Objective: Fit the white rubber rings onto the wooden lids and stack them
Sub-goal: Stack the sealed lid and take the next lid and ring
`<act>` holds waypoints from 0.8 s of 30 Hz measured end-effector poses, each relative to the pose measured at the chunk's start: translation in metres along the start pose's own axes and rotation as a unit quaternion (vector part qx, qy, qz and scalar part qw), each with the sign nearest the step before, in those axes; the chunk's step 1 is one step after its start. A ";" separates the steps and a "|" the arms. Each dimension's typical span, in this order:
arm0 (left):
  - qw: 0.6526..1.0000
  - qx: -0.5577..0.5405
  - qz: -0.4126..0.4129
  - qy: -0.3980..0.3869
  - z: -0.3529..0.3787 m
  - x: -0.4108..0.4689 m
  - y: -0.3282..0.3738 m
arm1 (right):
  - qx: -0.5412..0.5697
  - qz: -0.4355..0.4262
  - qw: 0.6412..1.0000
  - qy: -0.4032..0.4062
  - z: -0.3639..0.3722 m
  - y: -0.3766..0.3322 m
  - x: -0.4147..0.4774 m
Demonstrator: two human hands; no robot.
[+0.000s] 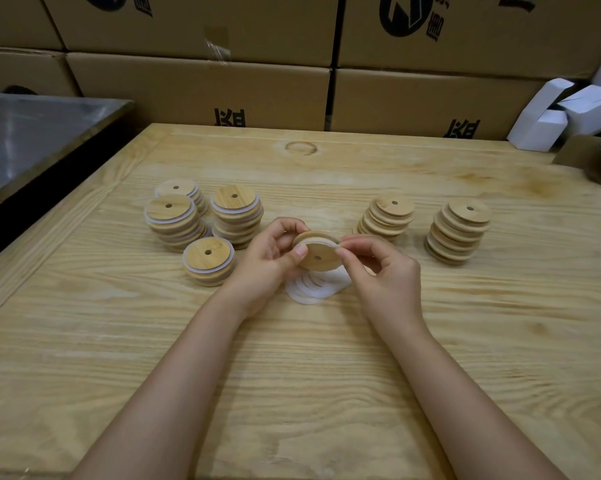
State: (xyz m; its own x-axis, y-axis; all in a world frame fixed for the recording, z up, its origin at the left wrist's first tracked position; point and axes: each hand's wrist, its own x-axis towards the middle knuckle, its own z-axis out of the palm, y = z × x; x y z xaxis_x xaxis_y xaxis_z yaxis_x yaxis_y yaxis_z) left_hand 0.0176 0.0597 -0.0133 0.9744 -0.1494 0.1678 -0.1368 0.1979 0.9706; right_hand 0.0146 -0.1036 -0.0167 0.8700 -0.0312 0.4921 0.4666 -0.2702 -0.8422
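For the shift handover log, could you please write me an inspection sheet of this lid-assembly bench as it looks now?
Surface: pale wooden table, ring-shaped stain near the far edge.
Job's things: four ringed lid stacks on the left; two bare lid stacks on the right; loose rings piled under the hands; held lid with a white ring at its upper rim.
Clutter: white cartons at the far right corner.
Grippers: left hand grips the held lid; right hand fingers pinch the white ring.
Cables: nothing seen.
Surroundings: cardboard boxes stacked behind; metal surface to the left.

black characters on the cardboard boxes are cropped, unreadable.
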 end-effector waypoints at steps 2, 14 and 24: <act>1.000 -0.021 -0.008 0.019 0.001 0.000 0.000 | -0.016 -0.005 1.000 0.001 0.000 0.002 0.000; 0.998 0.045 -0.001 0.038 0.007 0.002 -0.006 | 0.008 0.068 0.998 0.006 0.002 0.008 0.003; 0.997 0.058 0.020 0.051 0.006 0.002 -0.003 | 0.078 0.106 0.991 0.011 0.002 0.007 0.005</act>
State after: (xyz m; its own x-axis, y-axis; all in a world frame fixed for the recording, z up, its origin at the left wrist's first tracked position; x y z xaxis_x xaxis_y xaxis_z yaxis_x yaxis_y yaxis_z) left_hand 0.0191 0.0529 -0.0148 0.9800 -0.0442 0.1939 -0.1895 0.0873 0.9780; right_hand 0.0224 -0.1036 -0.0206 0.9483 -0.0929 0.3034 0.2940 -0.1029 -0.9503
